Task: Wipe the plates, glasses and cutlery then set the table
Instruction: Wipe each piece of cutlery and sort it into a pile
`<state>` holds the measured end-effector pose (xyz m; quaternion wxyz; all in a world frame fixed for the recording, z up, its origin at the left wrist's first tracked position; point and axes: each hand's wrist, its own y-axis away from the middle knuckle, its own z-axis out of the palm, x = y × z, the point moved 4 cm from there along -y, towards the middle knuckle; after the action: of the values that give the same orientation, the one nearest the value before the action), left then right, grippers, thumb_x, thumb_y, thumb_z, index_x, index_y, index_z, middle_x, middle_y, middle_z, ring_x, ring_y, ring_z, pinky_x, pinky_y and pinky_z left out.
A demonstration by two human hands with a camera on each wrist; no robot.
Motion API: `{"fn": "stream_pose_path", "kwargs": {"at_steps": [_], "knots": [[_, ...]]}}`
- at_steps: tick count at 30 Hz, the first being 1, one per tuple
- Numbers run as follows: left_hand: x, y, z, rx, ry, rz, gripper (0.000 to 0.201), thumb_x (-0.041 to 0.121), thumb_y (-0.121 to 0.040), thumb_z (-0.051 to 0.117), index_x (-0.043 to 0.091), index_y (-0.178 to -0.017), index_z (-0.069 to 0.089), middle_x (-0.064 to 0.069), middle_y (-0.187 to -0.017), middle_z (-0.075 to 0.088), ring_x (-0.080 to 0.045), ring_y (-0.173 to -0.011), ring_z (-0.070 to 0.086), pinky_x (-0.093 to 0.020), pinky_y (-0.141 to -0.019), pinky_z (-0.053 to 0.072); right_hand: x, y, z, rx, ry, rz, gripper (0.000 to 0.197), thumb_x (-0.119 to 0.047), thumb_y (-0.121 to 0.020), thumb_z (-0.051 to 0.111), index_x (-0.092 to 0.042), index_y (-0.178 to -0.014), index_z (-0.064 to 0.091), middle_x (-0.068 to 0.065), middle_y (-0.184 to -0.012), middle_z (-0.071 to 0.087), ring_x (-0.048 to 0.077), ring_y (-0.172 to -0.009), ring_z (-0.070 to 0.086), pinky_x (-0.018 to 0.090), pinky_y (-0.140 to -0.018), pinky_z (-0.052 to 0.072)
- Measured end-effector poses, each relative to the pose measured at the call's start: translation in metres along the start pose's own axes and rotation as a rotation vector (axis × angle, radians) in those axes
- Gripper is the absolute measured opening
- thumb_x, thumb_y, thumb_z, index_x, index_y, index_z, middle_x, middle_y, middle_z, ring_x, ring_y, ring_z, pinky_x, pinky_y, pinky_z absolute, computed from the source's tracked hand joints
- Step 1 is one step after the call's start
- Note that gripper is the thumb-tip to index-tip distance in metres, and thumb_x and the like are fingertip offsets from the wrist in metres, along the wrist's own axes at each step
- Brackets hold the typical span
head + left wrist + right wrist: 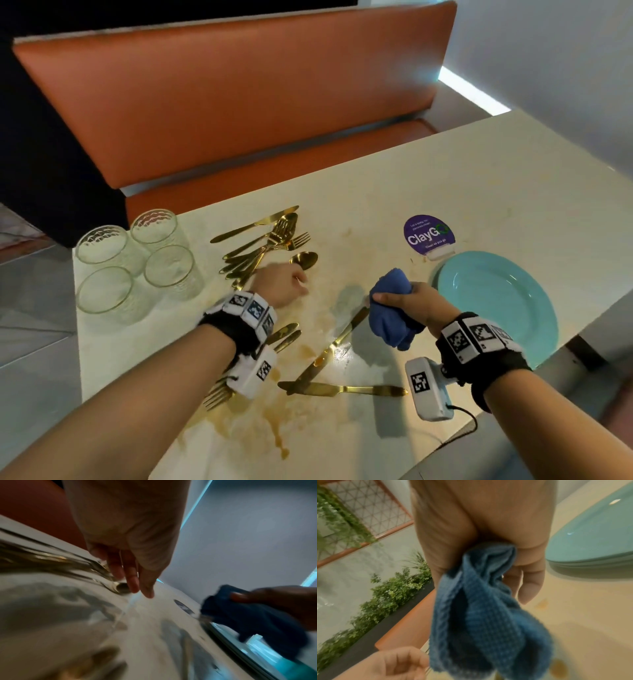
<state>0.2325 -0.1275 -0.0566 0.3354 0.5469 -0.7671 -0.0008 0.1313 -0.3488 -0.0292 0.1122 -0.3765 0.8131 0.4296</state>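
My left hand point(291, 281) reaches down at a gold spoon point(304, 259) in the middle of the cream table point(445, 178). Its fingers and thumb curl onto the handle, which the hand hides. In the blurred left wrist view its fingertips point(135, 586) meet the spoon point(122, 587). My right hand point(400, 301) grips a bunched blue cloth point(390, 318) above the table, just left of a stack of teal plates point(496, 305). The cloth point(479, 615) hangs from that fist. Several glasses point(137, 260) stand at the far left. A pile of gold cutlery point(267, 240) lies beside them.
Two gold knives point(342, 389) lie crossed in front of me, with forks point(215, 397) and spoons point(284, 334) under my left wrist. Brown spill stains point(274, 421) mark the near table. A purple sticker point(428, 236) sits behind the plates. An orange bench point(239, 102) runs along the far side.
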Motion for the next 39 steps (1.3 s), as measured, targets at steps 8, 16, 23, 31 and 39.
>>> {"fn": "stream_pose_path", "kwargs": {"at_steps": [8, 16, 23, 31, 39], "knots": [[0.055, 0.078, 0.097, -0.370, -0.337, 0.287, 0.042, 0.037, -0.079, 0.071, 0.024, -0.117, 0.063, -0.007, -0.118, 0.056, -0.025, -0.112, 0.051, -0.034, -0.094, 0.043, 0.021, 0.025, -0.004, 0.102, -0.126, -0.008, 0.041, -0.047, -0.081, 0.063, -0.007, -0.094, 0.062, 0.015, -0.095, 0.066, 0.032, -0.094, 0.063, 0.041, -0.088, 0.052], [0.068, 0.094, 0.113, -0.325, -0.553, 0.284, 0.032, 0.015, -0.091, 0.056, 0.008, -0.122, 0.057, -0.017, -0.125, 0.053, -0.030, -0.114, 0.054, -0.036, -0.096, 0.045, 0.049, 0.051, -0.011, 0.110, -0.116, 0.033, 0.038, -0.044, -0.081, 0.066, -0.007, -0.085, 0.058, 0.014, -0.089, 0.063, 0.027, -0.081, 0.059, 0.034, -0.075, 0.049], [0.069, 0.097, 0.111, -0.412, -0.606, 0.173, 0.026, 0.017, -0.081, 0.065, 0.004, -0.102, 0.068, -0.012, -0.095, 0.062, -0.024, -0.096, 0.062, -0.030, -0.083, 0.052, 0.056, 0.061, -0.011, 0.127, -0.110, 0.033, 0.034, -0.044, -0.078, 0.068, -0.012, -0.077, 0.056, 0.013, -0.088, 0.064, 0.026, -0.082, 0.060, 0.036, -0.079, 0.051], [0.061, 0.105, 0.120, -0.346, -0.737, 0.197, 0.032, 0.030, -0.085, 0.060, 0.008, -0.109, 0.060, -0.013, -0.119, 0.057, -0.027, -0.116, 0.050, -0.036, -0.095, 0.044, 0.057, 0.064, 0.000, 0.104, -0.098, 0.030, 0.045, -0.043, -0.078, 0.069, -0.004, -0.097, 0.061, 0.014, -0.093, 0.065, 0.029, -0.089, 0.062, 0.038, -0.084, 0.052], [0.060, 0.111, 0.121, -0.325, -0.761, 0.251, 0.037, 0.025, -0.088, 0.060, 0.007, -0.120, 0.053, -0.013, -0.124, 0.053, -0.027, -0.119, 0.045, -0.034, -0.100, 0.037, 0.055, 0.067, 0.005, 0.100, -0.120, 0.024, 0.042, -0.044, -0.076, 0.070, -0.007, -0.095, 0.060, 0.016, -0.099, 0.067, 0.030, -0.094, 0.064, 0.040, -0.087, 0.053]]}}
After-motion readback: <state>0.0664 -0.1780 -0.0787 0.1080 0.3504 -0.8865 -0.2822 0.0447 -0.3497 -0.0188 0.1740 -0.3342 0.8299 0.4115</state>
